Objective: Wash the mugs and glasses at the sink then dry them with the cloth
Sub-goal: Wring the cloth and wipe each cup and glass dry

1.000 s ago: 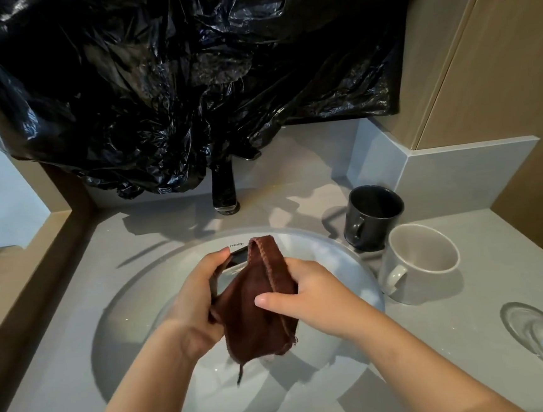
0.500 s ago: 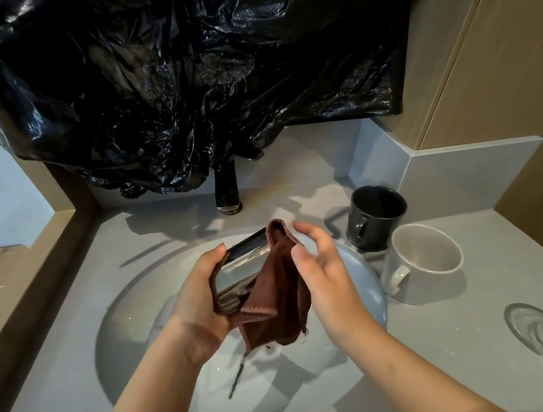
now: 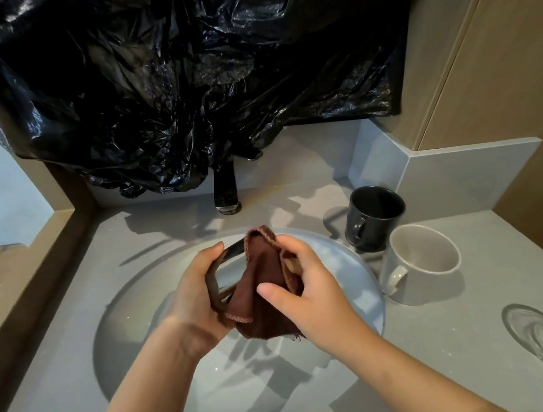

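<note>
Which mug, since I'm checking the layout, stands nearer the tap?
The black mug, upright at the back of the counter; the pale grey mug stands in front of it, farther from the tap.

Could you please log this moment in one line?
left hand holds glass | right hand grips cloth | dark mug, pale mug on counter

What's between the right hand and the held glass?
The cloth: the right hand holds it against the glass gripped by the left hand. Head view.
</note>
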Tool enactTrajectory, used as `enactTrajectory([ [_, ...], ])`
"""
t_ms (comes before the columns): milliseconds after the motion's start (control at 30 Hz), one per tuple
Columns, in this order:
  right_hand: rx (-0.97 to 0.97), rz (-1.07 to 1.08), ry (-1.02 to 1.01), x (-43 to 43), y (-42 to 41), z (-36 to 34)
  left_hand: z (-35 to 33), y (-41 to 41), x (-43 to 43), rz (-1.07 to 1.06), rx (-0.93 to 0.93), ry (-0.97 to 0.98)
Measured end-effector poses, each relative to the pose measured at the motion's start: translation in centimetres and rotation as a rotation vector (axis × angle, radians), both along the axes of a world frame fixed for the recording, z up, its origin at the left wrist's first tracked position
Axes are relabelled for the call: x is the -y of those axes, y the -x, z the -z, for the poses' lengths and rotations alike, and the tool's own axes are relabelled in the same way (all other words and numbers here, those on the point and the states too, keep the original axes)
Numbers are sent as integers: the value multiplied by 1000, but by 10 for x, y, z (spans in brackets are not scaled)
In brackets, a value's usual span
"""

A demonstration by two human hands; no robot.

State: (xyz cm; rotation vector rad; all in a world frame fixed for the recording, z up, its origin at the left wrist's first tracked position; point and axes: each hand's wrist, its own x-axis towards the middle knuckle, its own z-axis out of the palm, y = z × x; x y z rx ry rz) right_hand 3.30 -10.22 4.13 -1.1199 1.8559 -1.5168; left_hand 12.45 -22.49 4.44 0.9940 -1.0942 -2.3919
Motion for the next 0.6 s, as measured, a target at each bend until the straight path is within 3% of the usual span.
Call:
enactTrajectory([
  [100, -6, -94, -43, -4, -2, -4, 1, -2, 0, 63, 4, 2],
  [200, -361, -256, -165, -11, 2, -9, 2, -5, 1, 116, 32, 50],
  [300, -883, -301, -137, -14, 14, 1, 2, -6, 2, 209, 106, 113],
  [367, -939, -364, -230, -12, 20, -1, -3, -5, -1, 283, 176, 183],
  [433, -843, -280, -221, -10, 25, 5, -6, -1, -3, 285, 177, 252],
  [500, -629, -207, -196, -8, 19, 11, -8, 3, -3, 241, 148, 313],
  [600, -34, -266, -146, -7, 0, 4, -3, 6, -4, 152, 90, 396],
])
